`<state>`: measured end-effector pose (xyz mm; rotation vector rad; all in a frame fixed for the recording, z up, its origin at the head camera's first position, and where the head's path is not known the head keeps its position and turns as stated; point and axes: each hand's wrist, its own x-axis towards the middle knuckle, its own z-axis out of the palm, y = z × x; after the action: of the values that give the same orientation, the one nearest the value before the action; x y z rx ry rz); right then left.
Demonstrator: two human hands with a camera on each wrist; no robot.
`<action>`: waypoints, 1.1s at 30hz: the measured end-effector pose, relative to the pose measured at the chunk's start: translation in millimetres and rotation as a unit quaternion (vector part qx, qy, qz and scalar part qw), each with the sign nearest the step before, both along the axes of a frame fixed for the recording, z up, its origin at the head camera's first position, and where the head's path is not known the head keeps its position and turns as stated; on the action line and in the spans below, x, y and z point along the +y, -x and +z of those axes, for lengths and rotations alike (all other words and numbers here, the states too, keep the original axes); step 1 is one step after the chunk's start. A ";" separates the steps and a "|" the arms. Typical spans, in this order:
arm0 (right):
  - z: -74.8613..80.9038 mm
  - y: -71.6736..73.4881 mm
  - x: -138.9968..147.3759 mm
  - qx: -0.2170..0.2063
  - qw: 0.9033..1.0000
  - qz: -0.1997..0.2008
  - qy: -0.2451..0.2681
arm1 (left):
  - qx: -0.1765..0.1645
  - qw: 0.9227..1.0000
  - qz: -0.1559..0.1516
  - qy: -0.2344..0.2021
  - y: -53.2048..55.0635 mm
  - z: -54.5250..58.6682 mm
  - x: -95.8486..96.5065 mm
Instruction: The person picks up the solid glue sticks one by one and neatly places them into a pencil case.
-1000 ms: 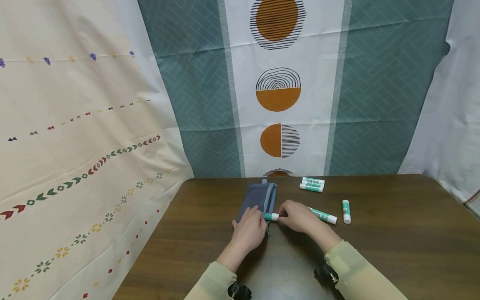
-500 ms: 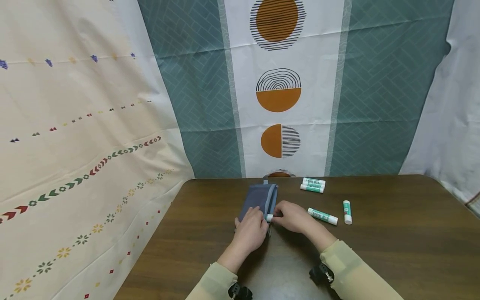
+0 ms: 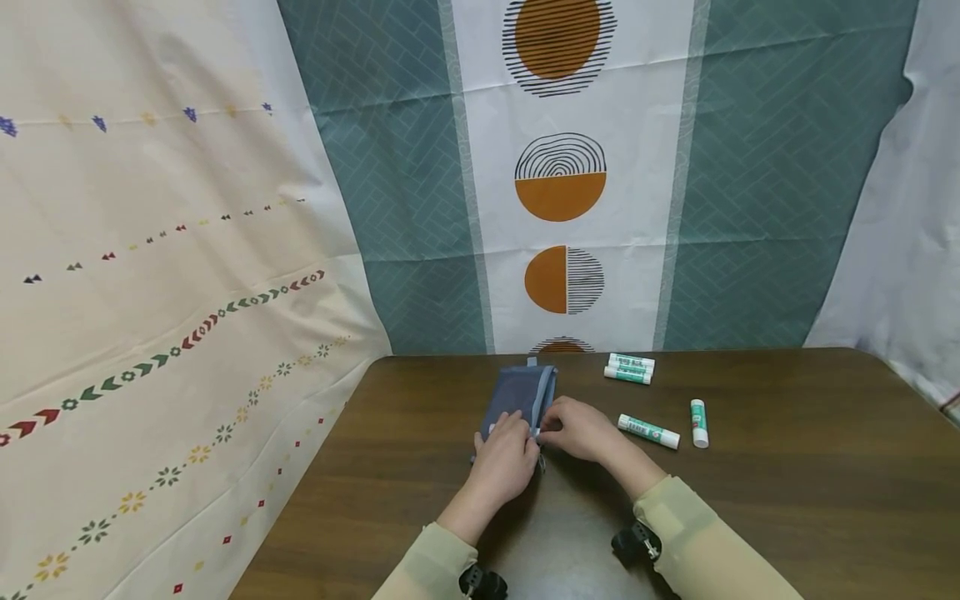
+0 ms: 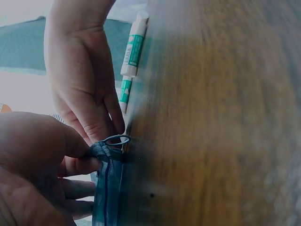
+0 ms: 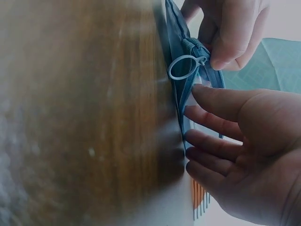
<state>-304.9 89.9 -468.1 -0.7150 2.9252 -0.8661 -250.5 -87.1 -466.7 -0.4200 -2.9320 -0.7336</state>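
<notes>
A dark blue zip pouch point(image 3: 516, 390) lies on the table, its zipped side toward the right. My left hand point(image 3: 502, 462) grips its near end, thumb and fingers on either side of the fabric beside the zip's ring pull point(image 5: 182, 67). At the unzipped mouth, my right hand point(image 3: 587, 431) pinches the end of a white-and-green glue stick point(image 3: 537, 432); most of the stick is hidden inside the pouch. In the right wrist view, the right thumb point(image 5: 216, 100) and fingertips are right at the zip edge.
Right of the right hand, one glue stick point(image 3: 648, 432) lies slanted and another glue stick point(image 3: 699, 423) points away from me. Two more glue sticks point(image 3: 629, 368) lie side by side near the back edge of the wooden table point(image 3: 810, 483). Patterned cloths hang behind.
The right hand has moved left, sliding the glue stick into the pouch until only its end shows. The left hand has kept its grip on the pouch.
</notes>
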 end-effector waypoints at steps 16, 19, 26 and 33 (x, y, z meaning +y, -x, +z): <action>3.1 -2.2 -1.2 -0.013 1.000 -0.009 -0.012 | 0.052 0.998 -0.037 -0.018 3.4 -13.0 -6.2; 6.3 -5.8 3.3 -0.002 1.000 -0.011 -0.013 | 0.057 0.997 -0.039 -0.018 2.9 -14.3 -6.2; 19.6 -17.1 22.0 0.005 0.999 -0.037 -0.024 | 0.038 0.999 -0.019 0.023 1.8 -4.8 -2.2; 26.5 -24.1 45.0 0.024 0.998 -0.044 -0.037 | 0.041 0.999 -0.015 0.022 7.0 -15.4 -3.5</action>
<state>-280.8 134.9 -441.6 -0.6139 3.0337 -0.7526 -257.5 -90.6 -482.1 -0.4875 -2.8757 -0.6390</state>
